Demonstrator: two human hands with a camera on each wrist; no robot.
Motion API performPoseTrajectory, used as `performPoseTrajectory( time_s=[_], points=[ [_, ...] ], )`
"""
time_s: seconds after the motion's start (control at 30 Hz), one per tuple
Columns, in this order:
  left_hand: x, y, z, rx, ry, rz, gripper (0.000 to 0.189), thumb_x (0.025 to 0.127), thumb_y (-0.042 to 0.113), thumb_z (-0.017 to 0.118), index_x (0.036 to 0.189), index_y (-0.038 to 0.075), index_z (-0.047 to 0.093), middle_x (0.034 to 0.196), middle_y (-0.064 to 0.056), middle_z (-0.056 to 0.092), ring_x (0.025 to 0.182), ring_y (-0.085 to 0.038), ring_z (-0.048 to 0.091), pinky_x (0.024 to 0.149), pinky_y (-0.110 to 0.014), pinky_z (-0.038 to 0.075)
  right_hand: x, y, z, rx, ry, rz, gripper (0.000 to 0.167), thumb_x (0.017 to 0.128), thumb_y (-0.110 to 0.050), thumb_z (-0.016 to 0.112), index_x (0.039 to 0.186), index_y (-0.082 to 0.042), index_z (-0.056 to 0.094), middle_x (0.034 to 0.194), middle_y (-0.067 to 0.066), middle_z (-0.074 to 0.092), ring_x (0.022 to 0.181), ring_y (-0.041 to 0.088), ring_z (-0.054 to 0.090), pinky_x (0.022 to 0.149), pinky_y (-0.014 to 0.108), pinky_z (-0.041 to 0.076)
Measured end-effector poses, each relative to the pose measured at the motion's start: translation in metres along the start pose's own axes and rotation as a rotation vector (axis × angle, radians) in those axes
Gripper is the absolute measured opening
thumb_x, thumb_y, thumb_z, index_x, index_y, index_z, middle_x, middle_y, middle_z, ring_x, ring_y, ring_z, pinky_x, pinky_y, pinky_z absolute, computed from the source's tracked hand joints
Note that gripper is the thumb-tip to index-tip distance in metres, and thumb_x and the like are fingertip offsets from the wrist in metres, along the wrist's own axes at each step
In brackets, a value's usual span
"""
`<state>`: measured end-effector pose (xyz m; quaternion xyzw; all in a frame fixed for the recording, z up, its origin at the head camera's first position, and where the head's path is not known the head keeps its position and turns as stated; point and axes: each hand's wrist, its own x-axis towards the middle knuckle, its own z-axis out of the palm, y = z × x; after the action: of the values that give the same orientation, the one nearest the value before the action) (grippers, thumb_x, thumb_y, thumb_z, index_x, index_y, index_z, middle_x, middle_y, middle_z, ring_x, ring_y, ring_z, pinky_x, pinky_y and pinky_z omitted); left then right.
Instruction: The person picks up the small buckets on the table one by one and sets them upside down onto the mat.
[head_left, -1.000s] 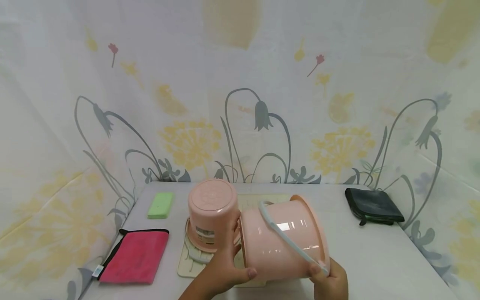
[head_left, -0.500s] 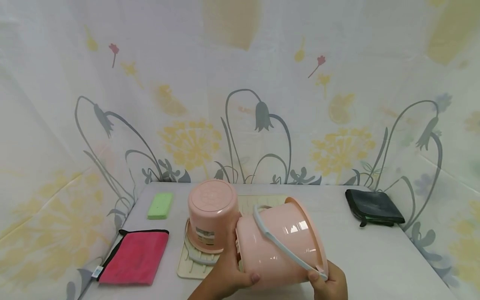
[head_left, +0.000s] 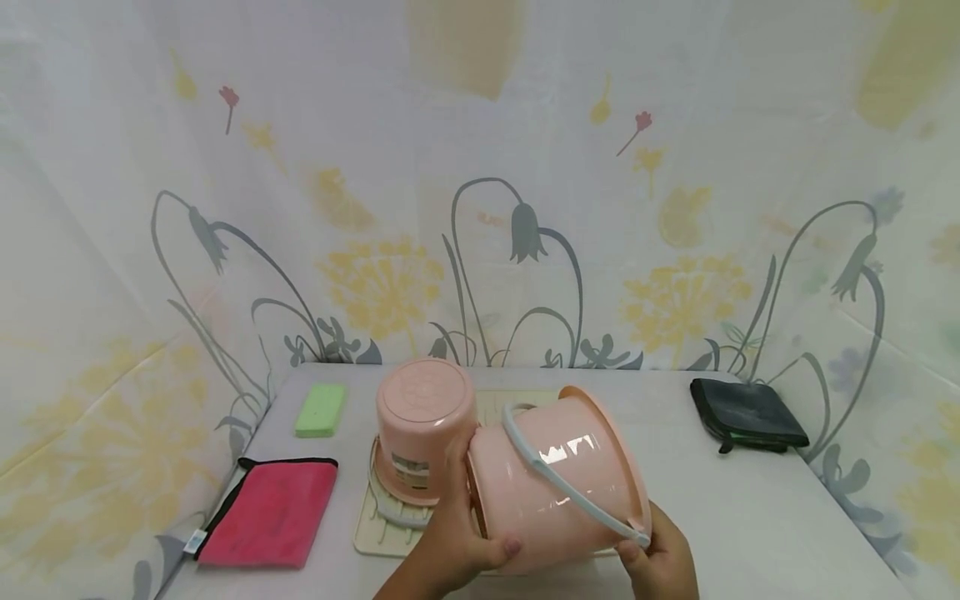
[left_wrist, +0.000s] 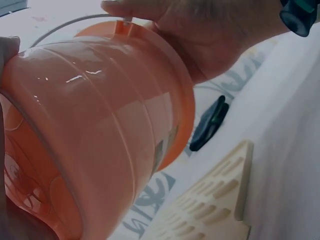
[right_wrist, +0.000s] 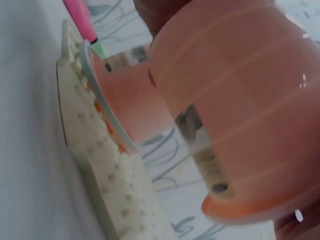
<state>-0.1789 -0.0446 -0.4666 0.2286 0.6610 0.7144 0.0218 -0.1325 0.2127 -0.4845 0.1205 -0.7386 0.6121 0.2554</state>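
A pink bucket (head_left: 517, 504) is tilted on its side in front of me, its orange-edged rim facing right and upward. My left hand (head_left: 453, 542) grips it at the base, thumb on the near side. At the rim my right hand (head_left: 663, 554) holds the lower edge, thumb beside the end of the grey handle (head_left: 570, 492). In the left wrist view the recessed underside (left_wrist: 30, 175) of the bucket shows. Close behind my left hand, a smaller pink bucket (head_left: 425, 396) stands upside down on a cream ridged draining board (head_left: 367, 533).
On the left lie a pink cloth pouch (head_left: 273, 512) with black edging and a green sponge (head_left: 321, 410). A black folded pouch (head_left: 746, 412) lies at the back right of the white table (head_left: 780, 525). A flowered curtain (head_left: 480, 275) hangs behind.
The held bucket has shifted a little left and its rim has tipped further upward, both hands moving with it. The upside-down bucket stays where it was.
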Motion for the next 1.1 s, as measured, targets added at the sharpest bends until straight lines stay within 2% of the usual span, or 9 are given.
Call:
performPoseTrajectory(
  time_s=[0.1,0.23,0.33,0.43,0.53,0.6,0.7,0.9,1.1],
  points=[
    [0.002,0.0,0.001,0.07,0.039,0.065,0.129,0.071,0.022,0.09,0.165,0.036,0.003,0.156,-0.01,0.028,0.13,-0.035,0.049,0.093,-0.036,0.058,0.001,0.006,-0.007,-0.027,-0.079,0.022,0.049,0.111,-0.049,0.042,0.132,-0.012,0.065,0.112,-0.001,0.07,0.102,0.01,0.066,0.083,0.026,0.057],
    [0.003,0.004,0.006,0.183,0.13,0.065,0.136,0.063,0.027,0.096,0.166,0.036,0.007,0.161,-0.005,0.021,0.137,-0.034,0.041,0.099,-0.04,0.054,0.002,0.02,-0.012,-0.278,-0.055,0.073,0.051,0.116,-0.034,0.025,0.116,-0.003,0.065,0.1,-0.004,0.067,0.095,0.007,0.062,0.081,0.028,0.053],
    [0.003,0.007,0.012,0.281,0.191,0.027,0.138,0.059,0.036,0.099,0.166,0.038,0.012,0.166,-0.002,0.014,0.145,-0.032,0.033,0.105,-0.052,0.048,0.001,0.028,-0.015,-0.384,-0.025,0.135,0.04,0.115,-0.017,0.03,0.105,-0.003,0.066,0.093,-0.008,0.065,0.087,0.003,0.06,0.074,0.027,0.052],
    [0.004,0.007,0.017,0.411,0.251,0.028,0.138,0.055,0.044,0.099,0.166,0.038,0.018,0.168,-0.003,0.011,0.15,-0.029,0.025,0.11,-0.059,0.041,0.002,0.031,-0.018,-0.463,-0.052,0.285,0.037,0.114,-0.023,0.038,0.103,-0.006,0.07,0.091,-0.005,0.065,0.08,0.005,0.058,0.069,0.027,0.05],
    [0.006,0.005,0.022,0.479,0.284,0.052,0.136,0.055,0.047,0.099,0.164,0.041,0.018,0.167,-0.005,0.014,0.149,-0.027,0.028,0.11,-0.059,0.043,0.007,0.037,-0.02,-0.564,-0.167,0.485,0.031,0.111,-0.032,0.051,0.105,-0.009,0.071,0.092,-0.001,0.067,0.081,0.01,0.058,0.07,0.03,0.05],
    [0.007,0.004,0.024,0.535,0.302,0.064,0.136,0.055,0.05,0.099,0.164,0.041,0.018,0.167,-0.007,0.015,0.149,-0.028,0.028,0.109,-0.06,0.043,0.01,0.049,-0.024,-0.611,-0.273,0.553,0.029,0.107,-0.032,0.059,0.106,-0.005,0.07,0.095,0.003,0.067,0.082,0.014,0.06,0.073,0.034,0.052],
    [0.008,0.003,0.027,0.572,0.298,0.065,0.135,0.056,0.052,0.098,0.164,0.042,0.018,0.167,-0.01,0.016,0.148,-0.03,0.031,0.107,-0.061,0.045,0.01,0.065,-0.027,-0.673,-0.377,0.505,0.03,0.1,-0.031,0.069,0.11,-0.003,0.069,0.103,0.007,0.067,0.092,0.019,0.063,0.081,0.041,0.056],
    [0.014,0.003,0.031,0.655,0.291,0.101,0.134,0.055,0.052,0.099,0.164,0.039,0.022,0.168,-0.014,0.016,0.15,-0.034,0.029,0.104,-0.06,0.047,0.004,0.081,-0.029,-0.879,-0.452,0.209,0.058,0.09,-0.039,0.079,0.128,0.002,0.067,0.127,0.021,0.068,0.115,0.041,0.065,0.092,0.061,0.052],
    [0.023,0.008,0.032,0.73,0.276,0.093,0.135,0.055,0.052,0.1,0.164,0.041,0.022,0.168,-0.015,0.015,0.153,-0.035,0.023,0.105,-0.06,0.047,0.003,0.085,-0.028,-0.929,-0.532,0.187,0.069,0.091,-0.041,0.079,0.143,0.002,0.061,0.147,0.023,0.059,0.126,0.039,0.063,0.098,0.063,0.048]
  ],
)
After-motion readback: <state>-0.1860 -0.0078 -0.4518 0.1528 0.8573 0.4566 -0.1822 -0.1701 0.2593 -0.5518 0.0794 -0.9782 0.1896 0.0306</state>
